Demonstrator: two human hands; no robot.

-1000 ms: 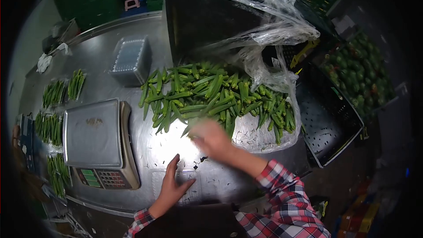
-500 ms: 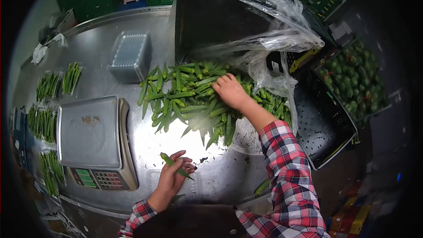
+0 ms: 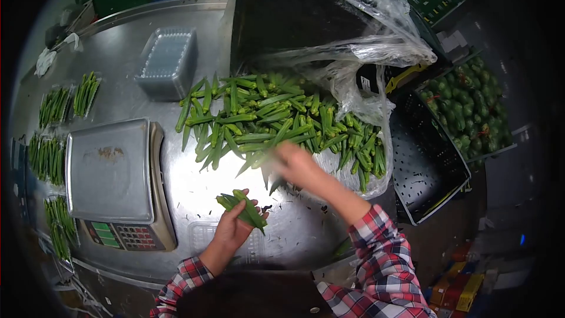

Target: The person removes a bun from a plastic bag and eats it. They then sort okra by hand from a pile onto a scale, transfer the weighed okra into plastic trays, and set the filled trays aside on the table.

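My left hand (image 3: 231,232) is closed around a few green okra pods (image 3: 249,211), low over the metal table. Beneath it, partly covered, a clear plastic tray (image 3: 202,237) lies on the tabletop. My right hand (image 3: 294,166) is at the near edge of a big okra pile (image 3: 247,119), smeared by motion. Its fingers are too blurred to show whether anything is in them. The pile spills from a dark crate (image 3: 282,20) lined with clear plastic film (image 3: 376,50).
A weighing scale (image 3: 109,171) stands left of my hands, with a stack of clear trays (image 3: 168,62) behind it. Several okra-filled packs (image 3: 47,159) line the table's left side. At right are a black crate (image 3: 426,165) and a crate of dark green produce (image 3: 471,106).
My right hand has drawn back from the middle of the pile toward its near edge. My left hand held one pod and now holds more.
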